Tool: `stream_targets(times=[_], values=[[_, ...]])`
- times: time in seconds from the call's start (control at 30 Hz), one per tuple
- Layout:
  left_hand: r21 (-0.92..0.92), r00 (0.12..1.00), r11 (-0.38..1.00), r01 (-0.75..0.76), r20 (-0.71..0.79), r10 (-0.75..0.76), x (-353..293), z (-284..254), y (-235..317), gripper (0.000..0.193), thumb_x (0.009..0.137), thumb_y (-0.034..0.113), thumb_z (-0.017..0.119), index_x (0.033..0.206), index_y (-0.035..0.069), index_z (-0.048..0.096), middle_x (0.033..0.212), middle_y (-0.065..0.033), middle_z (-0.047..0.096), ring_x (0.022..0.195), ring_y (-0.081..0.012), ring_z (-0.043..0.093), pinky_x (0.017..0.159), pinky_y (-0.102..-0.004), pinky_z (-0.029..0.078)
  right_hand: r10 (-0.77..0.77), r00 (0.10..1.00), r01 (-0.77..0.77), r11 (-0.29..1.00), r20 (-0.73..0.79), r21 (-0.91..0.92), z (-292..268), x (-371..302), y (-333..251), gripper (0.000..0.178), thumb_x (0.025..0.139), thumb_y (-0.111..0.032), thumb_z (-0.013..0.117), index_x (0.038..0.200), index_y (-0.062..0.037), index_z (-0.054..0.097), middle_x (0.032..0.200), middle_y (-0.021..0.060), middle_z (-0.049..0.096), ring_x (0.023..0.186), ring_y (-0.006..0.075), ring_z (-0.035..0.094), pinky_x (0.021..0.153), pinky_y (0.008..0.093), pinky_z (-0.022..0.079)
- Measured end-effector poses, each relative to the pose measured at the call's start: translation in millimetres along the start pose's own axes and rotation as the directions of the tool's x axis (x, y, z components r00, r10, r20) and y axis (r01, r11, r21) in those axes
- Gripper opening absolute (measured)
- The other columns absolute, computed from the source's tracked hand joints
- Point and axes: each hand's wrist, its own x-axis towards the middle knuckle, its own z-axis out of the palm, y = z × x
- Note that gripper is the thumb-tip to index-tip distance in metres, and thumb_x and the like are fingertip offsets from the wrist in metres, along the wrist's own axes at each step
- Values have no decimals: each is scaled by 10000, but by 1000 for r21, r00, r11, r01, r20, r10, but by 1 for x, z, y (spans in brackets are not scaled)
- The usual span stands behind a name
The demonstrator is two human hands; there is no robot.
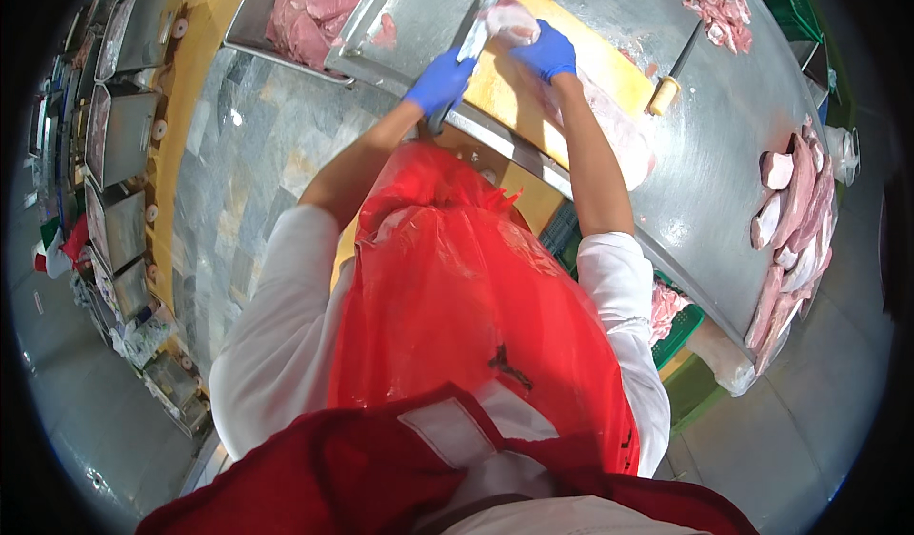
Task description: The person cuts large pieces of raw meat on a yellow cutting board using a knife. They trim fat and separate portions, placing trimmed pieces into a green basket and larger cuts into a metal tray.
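My left hand (443,82), in a blue glove, is closed round a knife (473,40). Its blade points away from me, along the left side of a pale pink piece of meat (512,21). My right hand (550,51), gloved in blue too, grips the near right side of that piece, at the far left end of a yellow cutting board (571,30). A long pale slab of meat (624,145) lies across the board's right part, partly hidden under my right forearm. Contact between the blade and the meat is hard to make out.
A second knife with a pale yellow handle (664,96) lies right of the board on the metal table (705,154). Meat trimmings (719,7) sit at the far right, several long cuts (798,211) along the right edge. A metal tray (249,35) holds meat at the far left.
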Motion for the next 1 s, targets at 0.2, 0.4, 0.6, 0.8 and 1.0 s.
stream_targets(times=[0.2, 0.4, 0.6, 0.8, 1.0], values=[[285, 992, 958, -34, 126, -2, 55, -36, 17, 463, 972, 397, 535, 1156, -23, 595, 835, -125, 655, 734, -244, 636, 687, -401, 511, -30, 993, 31, 1000, 116, -7, -7, -3, -14, 691, 663, -454, 740, 1248, -111, 605, 1151, 210, 666, 1072, 358, 644, 927, 431, 509], [618, 924, 764, -187, 375, -77, 61, -82, 32, 588, 975, 486, 489, 1287, -4, 578, 1094, -216, 692, 1116, -366, 629, 967, -430, 450, -32, 999, 33, 995, 12, -96, 1, -4, 0, 760, 667, -443, 738, 1360, -196, 547, 1175, 193, 644, 1102, 350, 625, 944, 430, 500], [409, 948, 887, -213, 307, 86, 98, -52, 18, 483, 989, 440, 484, 1112, -7, 620, 894, -155, 691, 778, -305, 660, 731, -415, 495, 72, 997, -74, 989, -22, -126, 8, -3, -15, 801, 679, -456, 736, 1418, -253, 503, 1184, 180, 640, 1125, 345, 616, 969, 438, 484], [81, 962, 995, 54, 264, -74, 29, -47, 1, 358, 991, 344, 525, 1056, -4, 576, 677, -105, 595, 471, -177, 563, 478, -346, 475, 177, 983, -182, 978, -55, -97, 6, -8, -16, 771, 685, -492, 729, 1385, -228, 540, 1190, 173, 641, 1140, 331, 612, 979, 431, 475], [-302, 921, 918, 259, 363, -141, 88, -18, 36, 251, 996, 300, 521, 915, 62, 521, 588, -19, 483, 432, -137, 486, 415, -311, 426, 238, 971, -239, 967, -21, -90, 1, 0, -35, 758, 692, -501, 735, 1365, -204, 554, 1189, 173, 638, 1127, 322, 613, 976, 436, 473]])
